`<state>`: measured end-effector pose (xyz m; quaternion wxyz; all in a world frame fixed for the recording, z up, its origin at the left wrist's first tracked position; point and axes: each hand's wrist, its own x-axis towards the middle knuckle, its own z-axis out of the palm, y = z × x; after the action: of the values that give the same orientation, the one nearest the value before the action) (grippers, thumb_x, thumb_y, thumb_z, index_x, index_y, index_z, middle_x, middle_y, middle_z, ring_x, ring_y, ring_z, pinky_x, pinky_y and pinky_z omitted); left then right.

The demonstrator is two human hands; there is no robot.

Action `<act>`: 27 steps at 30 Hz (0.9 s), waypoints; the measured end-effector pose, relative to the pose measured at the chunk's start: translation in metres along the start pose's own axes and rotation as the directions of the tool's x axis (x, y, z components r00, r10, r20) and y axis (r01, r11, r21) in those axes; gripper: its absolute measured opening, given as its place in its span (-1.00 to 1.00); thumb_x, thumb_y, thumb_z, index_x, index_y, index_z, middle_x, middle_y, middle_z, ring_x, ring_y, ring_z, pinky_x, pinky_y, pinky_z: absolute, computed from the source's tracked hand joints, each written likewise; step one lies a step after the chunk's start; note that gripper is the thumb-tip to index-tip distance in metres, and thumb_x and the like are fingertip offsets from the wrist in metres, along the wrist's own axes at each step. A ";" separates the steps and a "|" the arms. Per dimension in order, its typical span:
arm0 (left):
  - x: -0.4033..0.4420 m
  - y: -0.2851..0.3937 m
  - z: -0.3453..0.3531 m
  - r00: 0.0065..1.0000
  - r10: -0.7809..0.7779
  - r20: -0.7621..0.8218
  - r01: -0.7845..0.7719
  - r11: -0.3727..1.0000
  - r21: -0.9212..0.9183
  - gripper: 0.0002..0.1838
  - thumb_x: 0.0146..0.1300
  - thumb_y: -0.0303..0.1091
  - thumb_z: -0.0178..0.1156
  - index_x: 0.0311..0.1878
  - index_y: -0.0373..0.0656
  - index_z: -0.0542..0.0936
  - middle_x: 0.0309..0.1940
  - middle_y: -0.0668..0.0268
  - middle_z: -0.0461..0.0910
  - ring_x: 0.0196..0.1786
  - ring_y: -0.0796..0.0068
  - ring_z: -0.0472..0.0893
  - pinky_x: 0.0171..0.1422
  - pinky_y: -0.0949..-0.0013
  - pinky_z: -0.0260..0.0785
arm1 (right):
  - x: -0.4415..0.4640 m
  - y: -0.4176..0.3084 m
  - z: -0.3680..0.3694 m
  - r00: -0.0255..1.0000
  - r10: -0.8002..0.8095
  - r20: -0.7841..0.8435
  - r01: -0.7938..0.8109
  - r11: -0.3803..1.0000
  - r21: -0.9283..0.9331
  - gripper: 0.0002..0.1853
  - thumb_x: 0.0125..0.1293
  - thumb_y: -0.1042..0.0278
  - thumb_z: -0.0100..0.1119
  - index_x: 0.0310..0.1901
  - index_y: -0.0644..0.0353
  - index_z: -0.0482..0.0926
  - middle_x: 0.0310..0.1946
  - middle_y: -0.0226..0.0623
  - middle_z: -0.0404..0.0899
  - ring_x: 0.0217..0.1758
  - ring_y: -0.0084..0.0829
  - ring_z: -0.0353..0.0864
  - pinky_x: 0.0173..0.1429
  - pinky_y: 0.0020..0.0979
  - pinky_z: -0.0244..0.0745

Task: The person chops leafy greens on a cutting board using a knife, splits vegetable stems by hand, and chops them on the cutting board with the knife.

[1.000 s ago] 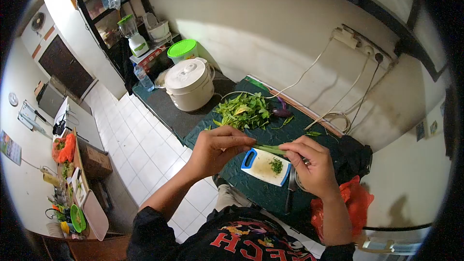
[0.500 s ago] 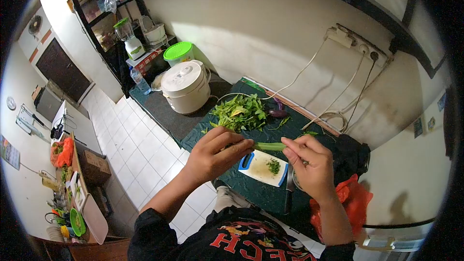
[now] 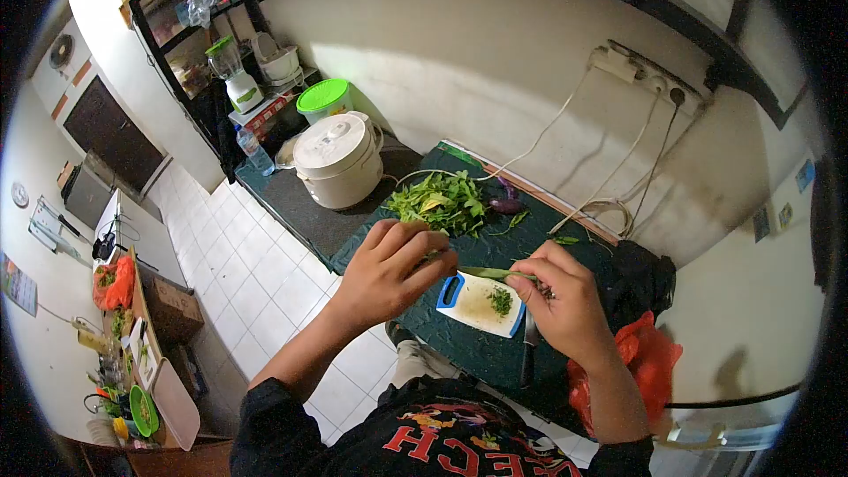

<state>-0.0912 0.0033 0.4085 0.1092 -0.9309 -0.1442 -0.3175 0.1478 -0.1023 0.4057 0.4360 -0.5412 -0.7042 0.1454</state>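
Note:
A slender green vegetable stalk [image 3: 488, 273] spans the gap between my two hands above the cutting board. My right hand [image 3: 565, 300] pinches its right end between thumb and fingers. The fingers of my left hand [image 3: 393, 269] are curled closed at its left end, where their grip is partly hidden. Below lies a white cutting board [image 3: 477, 309] with blue ends, bearing a small heap of chopped greens [image 3: 500, 302]. A knife with a dark handle [image 3: 527, 362] rests beside the board, under my right wrist. Behind my hands is a pile of leafy greens [image 3: 442, 203].
Purple eggplants [image 3: 506, 205] lie by the greens on the dark green table cover [image 3: 415, 252]. A white rice cooker [image 3: 338, 159] stands to the left, its cord running along the wall. An orange-red plastic bag [image 3: 632, 367] sits at the right, near a black bag [image 3: 649, 278].
Both hands have dropped slightly, the right one more. The stalk looks thinner and tilts down to the right, and my left fingers are more curled.

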 end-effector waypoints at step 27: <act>0.003 0.035 0.024 0.935 -0.158 0.317 0.341 0.647 -0.682 -0.75 0.28 -0.46 0.26 0.02 -0.29 0.60 -0.26 0.06 0.64 -0.22 0.06 0.67 -0.15 0.19 0.53 | 0.001 0.001 0.006 0.950 0.009 0.313 0.048 0.983 -0.175 -0.68 0.41 0.21 0.16 -0.46 0.25 0.55 -0.47 -0.14 0.56 -0.36 -0.04 0.59 -0.26 -0.11 0.45</act>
<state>-0.0644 -0.0215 0.3880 -0.3312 -0.8978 -0.1455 -0.2512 0.1441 -0.0999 0.4020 0.2694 -0.5417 -0.7799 0.1603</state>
